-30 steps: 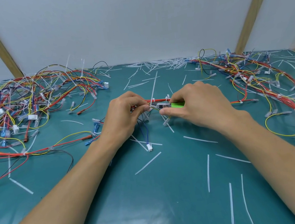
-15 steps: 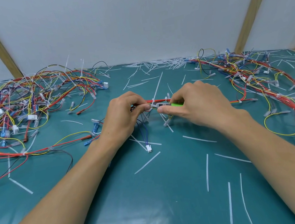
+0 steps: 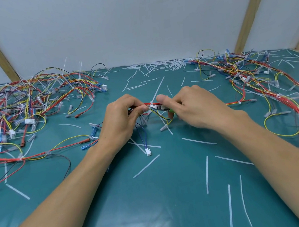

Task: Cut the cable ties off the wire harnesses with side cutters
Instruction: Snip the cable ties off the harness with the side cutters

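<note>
**A:** Where is the tie they're after?

**B:** The white cable tie sits on the red-and-yellow wire harness right between the two grips, its loose tail slanting up and away from the hands. The left hand pinches the bundle just to the tie's left, fingers curled round the wires, thumb tip against them. The right hand is closed round the side cutters, green handle showing below the thumb, the nose reaching to the tie.

**A:** So the cut is on?

**B:** I'd judge this as the cutting step itself: tool placed, bundle steadied. Whether the blades have bitten through I can't tell; they're too small and partly hidden by the thumb.

**A:** What does the next move ask for?

**B:** A squeeze only on the plastic strap, with the wires kept out of the blades, since they run close under the tie. Then the left grip must shift along the bundle to another tie.

**A:** And the harness itself?

**B:** Thin, limp leads; blue ones hang below the left grip to a white connector lying on the desk. Further out, cut white strips are scattered, with heaps of harnesses left and right.
</note>
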The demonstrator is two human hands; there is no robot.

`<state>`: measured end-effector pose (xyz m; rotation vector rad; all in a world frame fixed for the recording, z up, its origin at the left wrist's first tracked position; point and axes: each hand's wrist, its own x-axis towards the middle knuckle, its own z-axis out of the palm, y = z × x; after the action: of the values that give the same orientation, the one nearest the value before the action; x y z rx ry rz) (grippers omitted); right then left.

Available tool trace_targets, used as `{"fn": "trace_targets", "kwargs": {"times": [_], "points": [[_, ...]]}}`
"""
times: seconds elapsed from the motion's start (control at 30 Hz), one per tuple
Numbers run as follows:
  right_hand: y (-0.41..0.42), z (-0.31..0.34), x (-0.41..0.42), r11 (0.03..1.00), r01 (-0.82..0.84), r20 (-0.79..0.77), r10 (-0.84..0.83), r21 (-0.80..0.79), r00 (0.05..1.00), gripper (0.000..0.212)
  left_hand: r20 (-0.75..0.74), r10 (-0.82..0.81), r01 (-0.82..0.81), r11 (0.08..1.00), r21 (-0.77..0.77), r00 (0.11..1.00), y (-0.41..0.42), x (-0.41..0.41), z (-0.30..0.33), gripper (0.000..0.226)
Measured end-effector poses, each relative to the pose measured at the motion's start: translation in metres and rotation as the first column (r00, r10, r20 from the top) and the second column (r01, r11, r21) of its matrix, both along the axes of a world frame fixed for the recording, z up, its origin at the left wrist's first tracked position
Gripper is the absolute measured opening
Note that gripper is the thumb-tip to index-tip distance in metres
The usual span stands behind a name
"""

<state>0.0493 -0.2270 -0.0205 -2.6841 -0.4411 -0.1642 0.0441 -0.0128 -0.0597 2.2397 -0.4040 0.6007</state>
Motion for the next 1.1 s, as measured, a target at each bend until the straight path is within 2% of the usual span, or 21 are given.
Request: {"fn": "trace_targets", "kwargs": {"times": [0.3,1.1], "points": [[-0.0033,-0.0073,0.0073,0.999,-0.028,-0.044,0.029,0.028,0.999,0.062,-0.009,-0.022,0.022,1.0,-0.007,1.0,-0.0006,-0.0037,0.0016,0.007],[-0.0006,-0.0072,0.0076,0.999,-0.012,-0.034,0.013,0.033,0.999,0.059,-0.02,-0.025,0.025,1.0,-0.006,0.999,-0.0007,-0.0047,0.0033,0.006]]}}
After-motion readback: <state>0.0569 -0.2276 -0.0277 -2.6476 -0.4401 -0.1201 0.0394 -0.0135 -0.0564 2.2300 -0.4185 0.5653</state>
